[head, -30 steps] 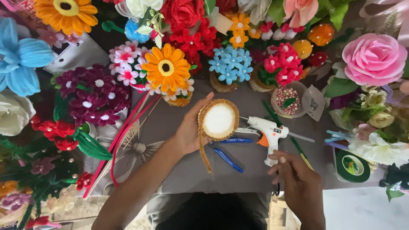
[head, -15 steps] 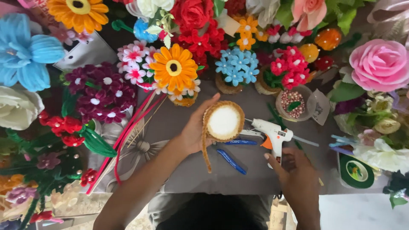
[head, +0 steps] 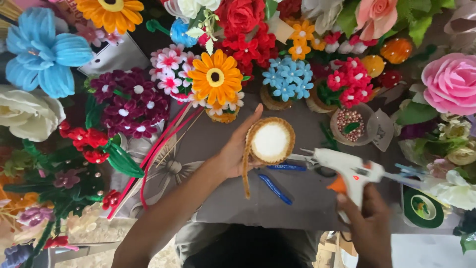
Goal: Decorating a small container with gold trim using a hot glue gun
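The right hand (head: 369,226) is cut off by the lower edge of the view, so its fingers are only partly seen. It is closed around the handle of the white glue gun (head: 347,171), and one finger lies beside the orange trigger. The nozzle of the gun points toward the round disc (head: 270,141) and stops just beside it; I cannot tell if the tip touches it.

The left hand (head: 235,151) holds this disc from its left side. The thumb and the fingers are half open and press on the tan fuzzy rim, and part of the rim is hidden under them. The centre of the disc is white. One tan fuzzy strand (head: 245,171) hangs down from the disc, beside the left palm.

Below the disc, two blue pens (head: 277,181) lie on the grey desk (head: 213,144). To the left of the disc lies a bundle of thin pink and red sticks (head: 158,151); their number is hard to make out. Above the disc stands one orange flower (head: 215,78) and one bunch of small light blue flowers (head: 287,77). To the right of the disc is one clear cup with beads (head: 351,125), and further right one roll of green tape (head: 422,207).
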